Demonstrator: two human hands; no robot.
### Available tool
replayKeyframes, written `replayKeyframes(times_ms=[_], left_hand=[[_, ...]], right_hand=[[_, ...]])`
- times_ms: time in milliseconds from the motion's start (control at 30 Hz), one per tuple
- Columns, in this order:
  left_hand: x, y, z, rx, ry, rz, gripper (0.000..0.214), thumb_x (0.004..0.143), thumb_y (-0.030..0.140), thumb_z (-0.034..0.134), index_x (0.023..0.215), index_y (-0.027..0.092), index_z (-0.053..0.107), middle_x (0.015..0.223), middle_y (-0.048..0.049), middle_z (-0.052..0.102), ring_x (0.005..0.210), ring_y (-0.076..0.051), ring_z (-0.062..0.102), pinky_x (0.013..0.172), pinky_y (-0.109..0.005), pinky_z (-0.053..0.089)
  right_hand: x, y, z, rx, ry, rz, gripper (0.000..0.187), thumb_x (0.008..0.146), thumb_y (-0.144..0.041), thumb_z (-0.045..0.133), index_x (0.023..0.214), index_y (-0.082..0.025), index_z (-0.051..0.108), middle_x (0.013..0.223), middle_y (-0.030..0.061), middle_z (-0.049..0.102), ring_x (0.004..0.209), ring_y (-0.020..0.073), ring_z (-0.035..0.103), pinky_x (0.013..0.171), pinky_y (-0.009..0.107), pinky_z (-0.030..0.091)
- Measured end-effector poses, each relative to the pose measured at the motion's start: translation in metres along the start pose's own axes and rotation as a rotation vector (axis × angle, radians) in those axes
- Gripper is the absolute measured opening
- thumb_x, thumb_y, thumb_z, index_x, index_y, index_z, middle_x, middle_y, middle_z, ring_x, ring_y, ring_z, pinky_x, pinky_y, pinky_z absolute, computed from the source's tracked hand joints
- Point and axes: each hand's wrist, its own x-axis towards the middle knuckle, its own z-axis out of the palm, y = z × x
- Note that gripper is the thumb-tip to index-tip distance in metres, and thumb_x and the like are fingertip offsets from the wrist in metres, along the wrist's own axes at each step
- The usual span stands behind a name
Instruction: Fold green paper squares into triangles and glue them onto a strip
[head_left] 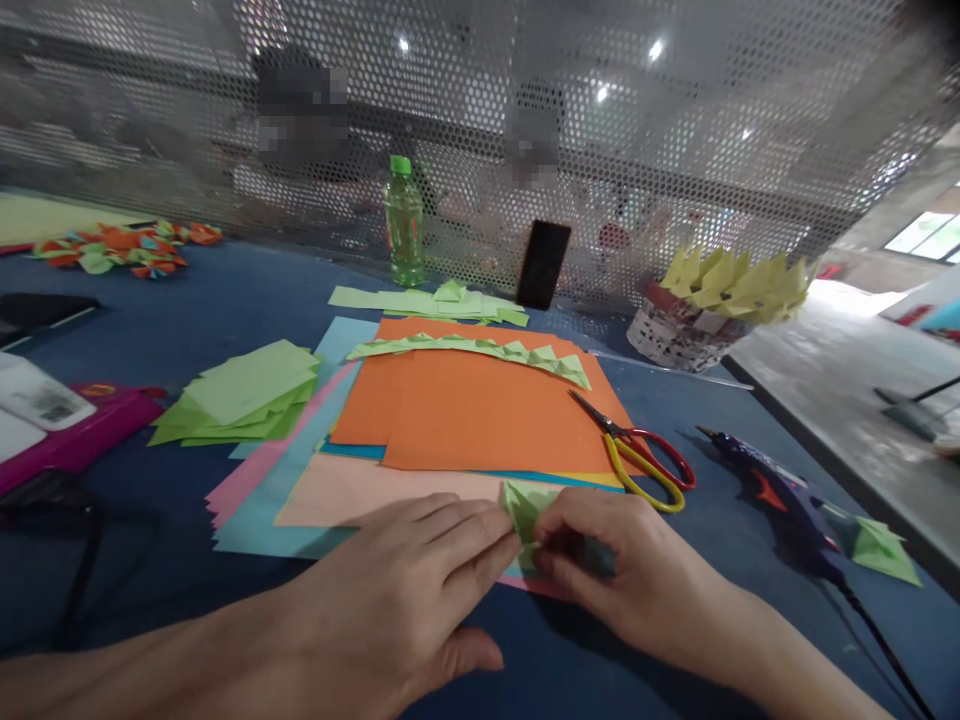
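My left hand [431, 575] lies flat with its fingers stretched out, their tips against the left edge of a small folded green paper piece [523, 503]. The right hand [619, 565] pinches that paper between thumb and fingers, partly hiding it. Under both hands is a stack of coloured sheets, with a pale pink sheet [330, 492] nearest. Orange sheets [480, 420] lie beyond, and across them rests a strip of folded green triangles [480, 346]. Scissors [637, 455] with red and yellow handles lie partly open at the stack's right edge.
Green paper squares [247, 390] are piled left. A glue gun [776, 490] with its cord lies right. At the back stand a bottle [404, 225], a phone [544, 265] and a paper-trimmed basket [682, 325] before a perforated metal screen [465, 120].
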Motion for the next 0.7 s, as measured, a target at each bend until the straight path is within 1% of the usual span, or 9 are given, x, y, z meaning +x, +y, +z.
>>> replayKeyframes(times_ms=[100,267,367,467,700], left_hand=[[0.0017,-0.0015,0.0031,-0.007,-0.039,-0.005,0.050,0.101,0.051,0.053,0.128,0.010,0.062,0.127,-0.0141,0.069,0.111,-0.031,0.067,0.093,-0.043,0.055],[0.0026,-0.0013,0.0002,-0.011,0.046,0.028,0.046,0.106,0.048,0.040,0.121,0.013,0.066,0.122,-0.0117,0.072,0.105,-0.026,0.069,0.090,-0.037,0.055],[0.0008,-0.0009,-0.0031,-0.011,0.065,0.049,0.043,0.108,0.043,0.038,0.116,0.014,0.069,0.119,-0.0091,0.074,0.102,-0.023,0.070,0.091,-0.034,0.054],[-0.0012,0.0001,-0.0048,-0.017,0.088,0.055,0.043,0.109,0.041,0.037,0.113,0.014,0.071,0.115,-0.0078,0.075,0.101,-0.022,0.071,0.093,-0.032,0.054],[-0.0034,0.0034,-0.0059,-0.043,0.067,0.066,0.038,0.108,0.037,0.042,0.120,0.013,0.069,0.120,-0.0087,0.074,0.109,-0.021,0.070,0.096,-0.029,0.055]], right_hand=[[0.0004,0.0004,0.0012,-0.009,0.011,0.001,0.020,0.083,-0.003,0.060,0.089,-0.022,0.063,0.081,-0.0051,0.065,0.072,0.0096,0.058,0.068,0.021,0.044],[0.0024,0.0026,0.0005,0.004,0.036,-0.087,0.027,0.081,0.003,0.057,0.090,-0.022,0.062,0.090,-0.0019,0.065,0.082,0.0114,0.060,0.072,0.021,0.045],[0.0028,0.0043,-0.0007,0.026,0.008,-0.124,0.029,0.083,0.004,0.055,0.091,-0.022,0.064,0.091,-0.0016,0.065,0.084,0.0114,0.061,0.074,0.021,0.047],[0.0030,0.0056,-0.0018,0.012,-0.004,-0.153,0.027,0.085,0.002,0.056,0.090,-0.022,0.066,0.092,-0.0006,0.066,0.085,0.0121,0.062,0.076,0.023,0.048],[0.0035,0.0081,-0.0024,-0.019,-0.005,-0.165,0.024,0.087,-0.001,0.058,0.092,-0.021,0.068,0.094,0.0019,0.069,0.088,0.0143,0.064,0.079,0.025,0.050]])
